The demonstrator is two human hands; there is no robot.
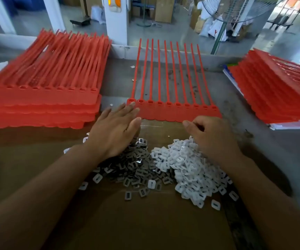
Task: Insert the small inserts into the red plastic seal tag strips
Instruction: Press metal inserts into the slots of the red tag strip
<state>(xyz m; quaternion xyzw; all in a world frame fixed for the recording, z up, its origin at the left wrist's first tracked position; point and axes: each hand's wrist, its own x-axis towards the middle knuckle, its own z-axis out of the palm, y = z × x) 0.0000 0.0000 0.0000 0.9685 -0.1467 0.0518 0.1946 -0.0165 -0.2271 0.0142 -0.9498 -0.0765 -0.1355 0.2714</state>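
My grey workbench point(250, 105) carries a brown cardboard sheet point(127, 224) along its near edge. On it a heap of dark inserts point(133, 168) touches a heap of white inserts point(190, 170). Mid-bench lies one flat row of red seal strips point(174, 112), tails toward the far edge. A left stack point(42, 103) sits at the left edge, and a right stack point(280, 98) at the right edge rests on white papers point(289, 125).

Beyond the worktable, a white pillar point(116, 18), cardboard boxes point(164, 9) and a standing fan point(235, 9) occupy the grey floor.
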